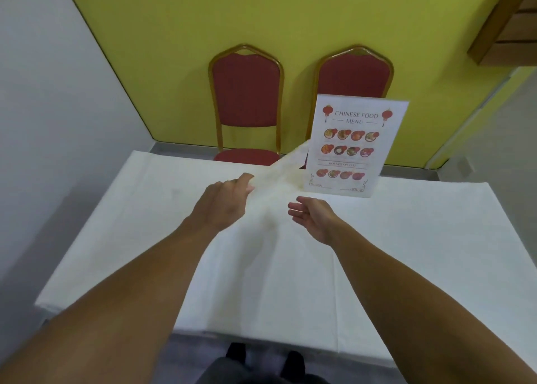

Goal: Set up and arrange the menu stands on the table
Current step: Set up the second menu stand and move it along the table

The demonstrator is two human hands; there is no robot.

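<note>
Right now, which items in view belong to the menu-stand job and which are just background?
Job:
- upright printed Chinese food menu stand
- blurred pale sheet pinched in left hand
- open right hand
- white-clothed table

Background:
- two red padded gold-framed chairs
- yellow wall

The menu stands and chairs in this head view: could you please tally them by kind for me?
Menu stands: 2, one standing upright at the far edge of the table, one blurred stand held in the left hand
Red chairs: 2, left and right
Total: 4

The right hand is open and holds nothing.
</note>
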